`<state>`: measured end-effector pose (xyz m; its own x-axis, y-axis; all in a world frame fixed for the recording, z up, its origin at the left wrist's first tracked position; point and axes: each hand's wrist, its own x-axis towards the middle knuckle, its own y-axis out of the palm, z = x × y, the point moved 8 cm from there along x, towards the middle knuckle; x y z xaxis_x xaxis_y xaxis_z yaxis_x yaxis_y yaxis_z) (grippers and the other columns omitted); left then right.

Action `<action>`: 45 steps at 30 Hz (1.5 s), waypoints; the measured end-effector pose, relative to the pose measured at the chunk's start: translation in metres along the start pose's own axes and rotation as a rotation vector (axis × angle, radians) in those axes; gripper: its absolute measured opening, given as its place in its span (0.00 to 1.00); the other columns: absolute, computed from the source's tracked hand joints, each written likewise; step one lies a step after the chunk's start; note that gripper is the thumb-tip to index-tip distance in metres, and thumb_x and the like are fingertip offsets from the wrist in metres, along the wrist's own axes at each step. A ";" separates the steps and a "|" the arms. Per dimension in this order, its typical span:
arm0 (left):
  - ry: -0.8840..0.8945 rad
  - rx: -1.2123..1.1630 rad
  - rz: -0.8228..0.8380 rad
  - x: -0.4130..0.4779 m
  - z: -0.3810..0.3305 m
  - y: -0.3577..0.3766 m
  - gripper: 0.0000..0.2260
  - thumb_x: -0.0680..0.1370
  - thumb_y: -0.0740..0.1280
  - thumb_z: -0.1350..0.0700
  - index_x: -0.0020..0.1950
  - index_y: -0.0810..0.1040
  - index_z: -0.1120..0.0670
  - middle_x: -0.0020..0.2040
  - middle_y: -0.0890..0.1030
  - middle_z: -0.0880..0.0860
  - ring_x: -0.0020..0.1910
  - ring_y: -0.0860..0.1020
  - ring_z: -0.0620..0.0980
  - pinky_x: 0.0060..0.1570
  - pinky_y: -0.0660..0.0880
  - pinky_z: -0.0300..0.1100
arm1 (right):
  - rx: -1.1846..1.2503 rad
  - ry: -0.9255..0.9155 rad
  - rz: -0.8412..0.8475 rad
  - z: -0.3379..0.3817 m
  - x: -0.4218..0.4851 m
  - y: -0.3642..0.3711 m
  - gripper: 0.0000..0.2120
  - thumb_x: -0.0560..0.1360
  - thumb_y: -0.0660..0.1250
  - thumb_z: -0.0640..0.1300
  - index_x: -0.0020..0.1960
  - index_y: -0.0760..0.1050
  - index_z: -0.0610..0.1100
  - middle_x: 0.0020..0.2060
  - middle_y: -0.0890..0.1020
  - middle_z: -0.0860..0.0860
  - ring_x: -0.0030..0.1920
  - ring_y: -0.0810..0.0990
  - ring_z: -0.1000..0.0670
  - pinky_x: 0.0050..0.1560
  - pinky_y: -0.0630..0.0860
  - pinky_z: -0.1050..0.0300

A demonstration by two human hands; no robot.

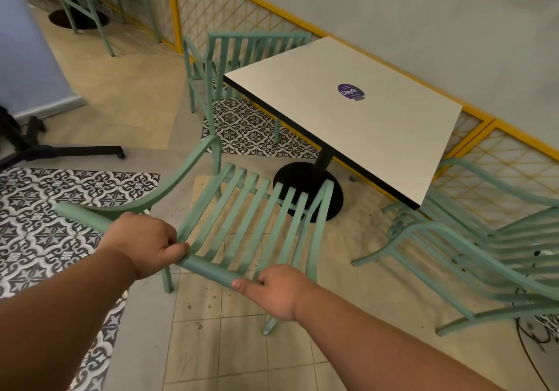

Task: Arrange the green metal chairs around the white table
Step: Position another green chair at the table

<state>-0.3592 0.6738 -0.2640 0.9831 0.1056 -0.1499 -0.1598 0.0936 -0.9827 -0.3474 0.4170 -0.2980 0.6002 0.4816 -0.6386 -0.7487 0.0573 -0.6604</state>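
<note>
the square white table (348, 112) with a dark edge band stands on a single post, and everything here is placed from it. on the table's near side, facing it, is the slatted green metal armchair (242, 209) being handled. its seat front is close to the table's round black base plate (308, 191) and not yet under the top. a second slatted green metal armchair (472, 248) sits at the table's near right corner, angled, its frame just beside the table edge. a third green metal chair with a barred back (242, 55) is tucked in on the table's far left side. the left hand (142, 244) has its fingers wrapped round the tubular top rail of the near chair's back. the right hand (275, 291) grasps the same rail further along, fingers curled over it and thumb laid along the tube.

risks, as i judge them: pushed straight in, the near chair's front legs or seat could knock the base plate and jolt the table, since a one-post table rocks easily. swung towards the table's right side, its arm could clash with the angled chair there. metal legs may catch on the tile joints and jerk the rail against the fingers. a thin dark cable (541, 334) lies on the floor beyond the right-hand chair, where a leg could snag it.
</note>
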 end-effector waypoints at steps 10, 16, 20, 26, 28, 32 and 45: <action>-0.459 -0.249 0.101 -0.027 -0.009 -0.004 0.28 0.75 0.56 0.35 0.71 0.71 0.44 0.76 0.67 0.54 0.77 0.59 0.58 0.75 0.49 0.65 | 0.089 -0.013 -0.153 0.003 -0.005 -0.010 0.33 0.69 0.58 0.77 0.51 0.80 0.50 0.43 0.81 0.52 0.42 0.81 0.50 0.44 0.79 0.51; -0.805 -0.816 -0.104 -0.058 -0.043 0.005 0.48 0.75 0.70 0.43 0.83 0.42 0.52 0.82 0.36 0.62 0.81 0.37 0.63 0.78 0.43 0.60 | 0.450 -0.103 -0.233 -0.010 -0.015 -0.020 0.10 0.77 0.71 0.50 0.58 0.82 0.55 0.50 0.84 0.58 0.52 0.81 0.61 0.61 0.79 0.55; -0.953 -0.912 -0.044 -0.045 -0.037 0.007 0.50 0.77 0.70 0.44 0.83 0.38 0.58 0.80 0.33 0.68 0.79 0.36 0.68 0.78 0.44 0.60 | 0.566 -0.120 -0.210 -0.016 -0.023 -0.030 0.10 0.78 0.72 0.49 0.59 0.83 0.56 0.50 0.86 0.58 0.51 0.83 0.61 0.60 0.79 0.59; -0.977 -0.850 -0.096 -0.035 -0.043 0.016 0.39 0.77 0.64 0.55 0.84 0.49 0.54 0.79 0.32 0.69 0.78 0.35 0.71 0.76 0.60 0.62 | 0.245 -0.162 -0.061 -0.003 -0.010 -0.015 0.15 0.80 0.66 0.61 0.59 0.83 0.54 0.51 0.84 0.59 0.50 0.80 0.61 0.56 0.78 0.55; -0.982 -0.850 -0.096 -0.034 -0.040 0.020 0.37 0.76 0.64 0.56 0.84 0.52 0.52 0.79 0.32 0.68 0.78 0.35 0.72 0.74 0.64 0.61 | 0.215 -0.156 -0.044 -0.002 -0.009 -0.006 0.17 0.80 0.65 0.61 0.46 0.81 0.49 0.37 0.79 0.53 0.38 0.75 0.56 0.44 0.74 0.51; -0.958 -0.850 -0.093 -0.032 -0.037 0.020 0.33 0.76 0.63 0.59 0.82 0.59 0.49 0.79 0.31 0.67 0.78 0.35 0.72 0.72 0.66 0.61 | 0.282 -0.159 -0.035 -0.002 -0.009 -0.004 0.20 0.80 0.66 0.62 0.38 0.76 0.47 0.34 0.76 0.51 0.35 0.71 0.54 0.41 0.69 0.54; -0.903 -0.792 -0.053 -0.033 -0.013 0.023 0.29 0.76 0.62 0.60 0.76 0.70 0.41 0.80 0.30 0.62 0.79 0.35 0.70 0.67 0.72 0.61 | 0.304 -0.169 -0.072 0.023 -0.011 0.015 0.23 0.81 0.64 0.61 0.38 0.72 0.44 0.28 0.68 0.56 0.31 0.67 0.55 0.36 0.66 0.55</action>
<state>-0.3947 0.6594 -0.2834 0.5181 0.8054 -0.2880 0.2900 -0.4822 -0.8267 -0.3721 0.4331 -0.2921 0.6187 0.6031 -0.5035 -0.7708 0.3420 -0.5375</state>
